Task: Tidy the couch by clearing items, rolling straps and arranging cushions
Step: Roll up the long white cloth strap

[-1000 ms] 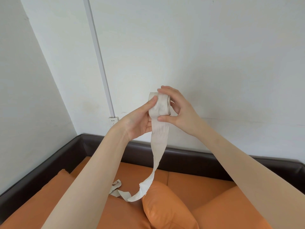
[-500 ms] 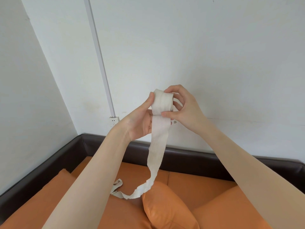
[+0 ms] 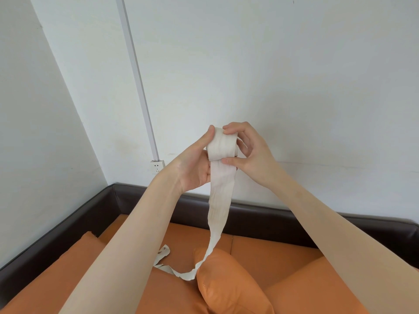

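The couch (image 3: 260, 252), orange-seated with a dark back rim, was seen below, set against a white wall (image 3: 272, 64). An orange cushion (image 3: 229, 284) lay on the seat between the forearms. A pale strap (image 3: 221, 200) was held up in front of the wall, well above the seat. Its wound part, the roll (image 3: 223, 143), sat between the two hands with its axis running roughly left to right. From the roll's underside the loose length hung straight down, passed along the cushion's left edge, and trailed leftward onto the seat, where its frayed end lay just beside the left forearm.

The left hand (image 3: 195, 164) was placed at the roll's left end, its thumb pressed on the top edge; its other fingers were curled behind the hanging length, seemingly gripping it, though that contact was partly hidden. The right hand (image 3: 249, 152) was clenched on the roll, forefinger over the top and thumb under it where the loose length left. Both hands were equally near. Further winding was judged to depend on the loose length feeding upward squarely into the roll.

A wall socket (image 3: 157, 167) was seen below a white conduit (image 3: 138, 82). No brand, label or legible writing was found.
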